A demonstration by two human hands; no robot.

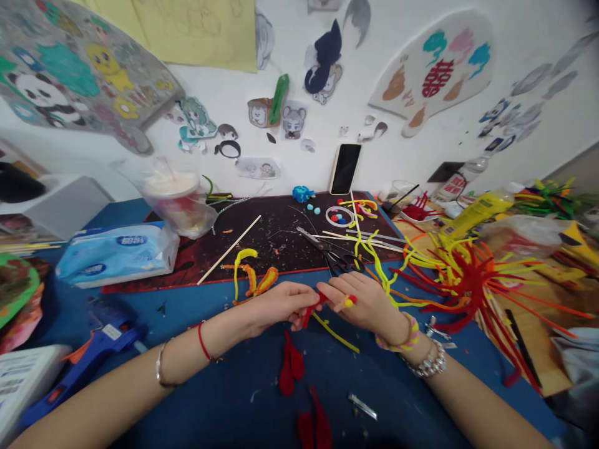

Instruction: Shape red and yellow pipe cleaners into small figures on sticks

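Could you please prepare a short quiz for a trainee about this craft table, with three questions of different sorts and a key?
1. Multiple choice: what does the left hand hold?
A) a glue gun
B) a red pipe-cleaner piece
C) a pair of scissors

2. True or false: the smartphone stands on a short edge instead of lying flat.

3. Fill in the missing word: the yellow-and-pink bracelet is worn on the person's ____ wrist.

Key: 1. B; 2. True; 3. right
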